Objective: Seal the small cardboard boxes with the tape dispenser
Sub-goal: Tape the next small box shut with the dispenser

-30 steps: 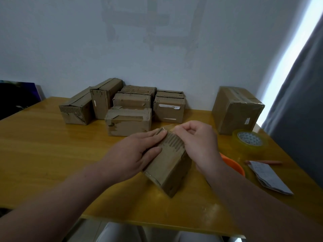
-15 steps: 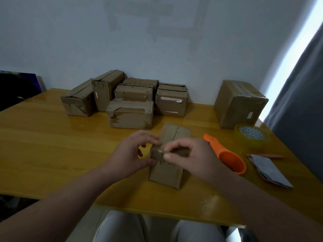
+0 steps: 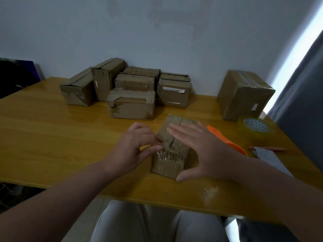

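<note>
— Which one is being sealed?
— The small box [image 3: 172,154] at the near edge of the table [image 3: 52,133], right in front of the person, with its long side running away from us. The top flaps meet in a seam down the middle, and shiny tape is crinkled over the near end.
— And the hands?
— The left hand [image 3: 132,151] has its fingers curled in against the box's near left corner. Whether it pinches tape or only presses, I can't tell. The right hand [image 3: 204,151] is wide open and grips nothing: its fingers are straight and spread over the top, thumb down by the near right corner.
— Easy to handle?
— Light, I'd say, and worn soft. The corrugated card looks dented, so a squeeze would likely crush it. Better to hold the side walls and press flat along the seam.
— The dispenser?
— The orange tape dispenser [image 3: 225,142] lies just right of the box, partly behind the right hand, with a tape roll [image 3: 256,125] farther right. The other boxes [image 3: 131,105] huddle by the far wall, with a bigger box [image 3: 244,95] at far right.
</note>
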{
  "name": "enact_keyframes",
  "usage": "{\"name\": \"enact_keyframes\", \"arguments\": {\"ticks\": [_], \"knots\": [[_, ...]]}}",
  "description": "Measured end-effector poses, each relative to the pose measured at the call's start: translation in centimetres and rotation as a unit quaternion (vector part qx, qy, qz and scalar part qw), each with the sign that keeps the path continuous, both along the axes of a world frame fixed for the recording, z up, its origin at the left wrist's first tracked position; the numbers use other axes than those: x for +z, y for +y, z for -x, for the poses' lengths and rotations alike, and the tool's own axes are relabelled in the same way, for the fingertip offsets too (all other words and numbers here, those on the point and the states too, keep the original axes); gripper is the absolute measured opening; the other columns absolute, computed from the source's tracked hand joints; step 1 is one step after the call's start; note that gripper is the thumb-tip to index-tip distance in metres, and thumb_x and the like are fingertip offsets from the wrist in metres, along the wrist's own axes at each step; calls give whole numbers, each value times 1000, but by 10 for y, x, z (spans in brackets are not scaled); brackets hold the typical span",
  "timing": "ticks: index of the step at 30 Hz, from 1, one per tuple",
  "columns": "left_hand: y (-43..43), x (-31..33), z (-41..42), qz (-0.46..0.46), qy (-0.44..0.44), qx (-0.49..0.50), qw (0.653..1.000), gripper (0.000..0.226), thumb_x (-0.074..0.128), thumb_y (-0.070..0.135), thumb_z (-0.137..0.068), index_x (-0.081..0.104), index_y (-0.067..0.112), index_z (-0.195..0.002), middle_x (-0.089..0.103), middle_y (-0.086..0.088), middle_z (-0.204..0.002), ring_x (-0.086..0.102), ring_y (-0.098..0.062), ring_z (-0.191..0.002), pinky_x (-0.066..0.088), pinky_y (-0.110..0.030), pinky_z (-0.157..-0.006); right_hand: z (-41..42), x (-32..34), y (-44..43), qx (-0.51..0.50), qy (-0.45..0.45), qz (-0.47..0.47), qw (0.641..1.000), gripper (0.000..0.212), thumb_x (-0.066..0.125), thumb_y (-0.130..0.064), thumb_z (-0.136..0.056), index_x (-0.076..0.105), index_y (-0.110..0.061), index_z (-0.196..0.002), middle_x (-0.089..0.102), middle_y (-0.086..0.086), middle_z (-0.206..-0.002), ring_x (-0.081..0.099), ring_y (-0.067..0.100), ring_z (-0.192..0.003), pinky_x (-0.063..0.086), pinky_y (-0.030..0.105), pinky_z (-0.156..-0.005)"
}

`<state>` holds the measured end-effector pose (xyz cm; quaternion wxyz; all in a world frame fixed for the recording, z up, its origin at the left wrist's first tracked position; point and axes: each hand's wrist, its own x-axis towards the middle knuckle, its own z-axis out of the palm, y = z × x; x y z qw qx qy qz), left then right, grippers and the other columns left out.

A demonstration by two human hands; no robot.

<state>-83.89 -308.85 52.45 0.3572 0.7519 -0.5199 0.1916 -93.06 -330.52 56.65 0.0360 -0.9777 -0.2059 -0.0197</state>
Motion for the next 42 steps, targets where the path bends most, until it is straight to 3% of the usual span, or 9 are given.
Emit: {"name": "enact_keyframes", "arguments": {"ticks": [2, 5, 8, 12, 21, 26, 30, 34, 42], "knots": [[2, -1, -2, 12, 22, -1, 1000, 34, 58, 52, -84, 71, 22, -92, 68, 13, -101, 53, 4, -99, 35, -18, -89, -1, -3, 1, 15, -15, 47, 999, 110, 50, -82, -70, -11, -37, -148, -16, -21, -153, -12, 4, -144, -19, 33, -112], [6, -7, -9, -28, 44, 40, 998, 68, 61, 71, -67, 54, 35, -124, 56, 17, -128, 48, -11, -116, 32, -18, -93, 0, -8, 4, 37, -39, 107, 993, 110, 42, -85, -72, -11, -30, -151, -16, -11, -157, -13, 12, -146, -19, 37, -111], [7, -13, -13, -95, 57, 34, 993, 87, 65, 69, -61, 40, 37, -138, 44, 18, -141, 34, -12, -129, 27, -21, -99, 3, -13, 6, 59, -91, 164, 980, 104, 35, -83, -76, 5, -21, -154, 2, 1, -161, 2, 23, -148, -2, 49, -118], [6, -11, -14, -106, 64, 24, 992, 86, 72, 60, -57, 47, 35, -134, 47, 17, -140, 32, -12, -131, 25, -20, -101, 0, -14, 6, 88, -156, 242, 954, 97, 36, -78, -79, 19, -16, -152, 16, 7, -159, 14, 28, -145, 10, 53, -115], [9, -7, -13, -135, 74, 30, 988, 91, 73, 61, -53, 40, 40, -135, 41, 24, -141, 28, -11, -134, 22, -17, -103, 0, -34, 11, 90, -236, 419, 872, 102, 35, -78, -82, 10, -5, -148, 11, 9, -157, 2, 26, -145, -3, 52, -116], [9, -5, -13, -146, 71, 27, 986, 94, 76, 57, -53, 43, 34, -137, 42, 18, -143, 29, -10, -136, 17, -17, -106, 4, -29, 14, 118, -265, 428, 856, 98, 32, -77, -83, 22, -5, -148, 22, 9, -157, 3, 22, -145, -4, 48, -117], [9, -3, -11, -144, 73, 30, 986, 93, 83, 48, -53, 46, 31, -137, 40, 21, -141, 21, 4, -130, 16, -9, -102, -4, -30, 16, 101, -272, 435, 852, 98, 24, -76, -85, 11, -5, -152, 8, 11, -159, 3, 23, -146, -5, 47, -117], [9, -2, -10, -151, 78, 39, 985, 94, 85, 44, -53, 43, 34, -136, 39, 24, -141, 21, 3, -130, 17, -7, -100, -8, -43, 14, 72, -284, 471, 832, 100, 12, -77, -85, 0, -4, -151, -3, 13, -158, -6, 27, -145, -10, 50, -115], [8, 3, -6, -173, 88, 47, 980, 93, 87, 38, -55, 37, 41, -134, 35, 27, -141, 18, 6, -125, 17, -2, -95, -5, -42, 15, 76, -278, 483, 827, 106, 17, -78, -83, -7, 2, -148, 0, 12, -158, -3, 27, -145, -10, 52, -115]]}}
